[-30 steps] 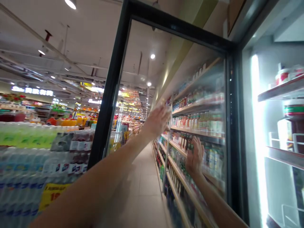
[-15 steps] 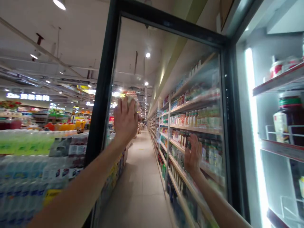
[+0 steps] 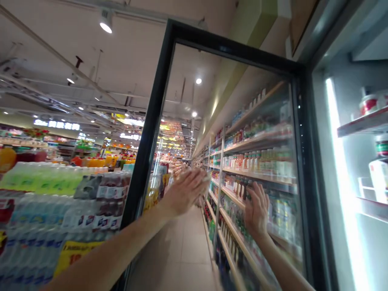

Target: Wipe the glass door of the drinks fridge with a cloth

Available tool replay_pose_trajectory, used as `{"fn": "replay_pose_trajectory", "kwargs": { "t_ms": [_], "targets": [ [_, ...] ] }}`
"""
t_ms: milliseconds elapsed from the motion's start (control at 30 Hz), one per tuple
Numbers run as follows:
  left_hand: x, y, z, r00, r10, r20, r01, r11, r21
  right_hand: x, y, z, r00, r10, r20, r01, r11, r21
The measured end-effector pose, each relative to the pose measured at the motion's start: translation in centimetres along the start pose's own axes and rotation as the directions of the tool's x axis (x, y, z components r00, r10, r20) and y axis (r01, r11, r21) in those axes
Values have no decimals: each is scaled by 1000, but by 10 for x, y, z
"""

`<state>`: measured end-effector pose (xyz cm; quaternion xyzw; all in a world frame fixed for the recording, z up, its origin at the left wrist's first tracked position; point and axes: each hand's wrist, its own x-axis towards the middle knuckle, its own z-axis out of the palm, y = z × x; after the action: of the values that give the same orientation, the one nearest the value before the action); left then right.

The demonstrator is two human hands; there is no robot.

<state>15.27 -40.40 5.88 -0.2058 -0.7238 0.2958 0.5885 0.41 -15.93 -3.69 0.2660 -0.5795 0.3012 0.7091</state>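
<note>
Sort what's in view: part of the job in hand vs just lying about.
Seems part of the job:
- left hand
- pale thing at its fingers, maybe a cloth; blurred
- right hand
- glass door

Seems just around:
- stacked drinks, left
- yellow sign
- fridge bottles, right

The bare left arm (image 3: 121, 245) stretches forward and rightward, the left grip (image 3: 186, 190) back-of-hand up, its fingers too blurred to tell their curl. The bare right arm (image 3: 280, 258) slants up leftward; the right grip (image 3: 257, 208) stands upright, 4 fingers slightly bent.
</note>
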Motion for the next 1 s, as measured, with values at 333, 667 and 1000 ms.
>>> {"fn": "replay_pose_trajectory", "kwargs": {
  "t_ms": [333, 667, 1000],
  "targets": [
    [52, -35, -4, 985, -168, -47, 170, 985, 24, -1, 5, 2, 1000, -21, -18, 21, 1000, 1],
    [77, -50, -4, 975, -210, -70, 210, 978, -5, 0, 2, 2, 999, -31, -11, 31, 999, -12],
    [93, 18, 16, 998, 61, 4, -61, 998, -27, -1, 4, 2, 999, -34, -26, 33, 999, -8]
  ]
}}
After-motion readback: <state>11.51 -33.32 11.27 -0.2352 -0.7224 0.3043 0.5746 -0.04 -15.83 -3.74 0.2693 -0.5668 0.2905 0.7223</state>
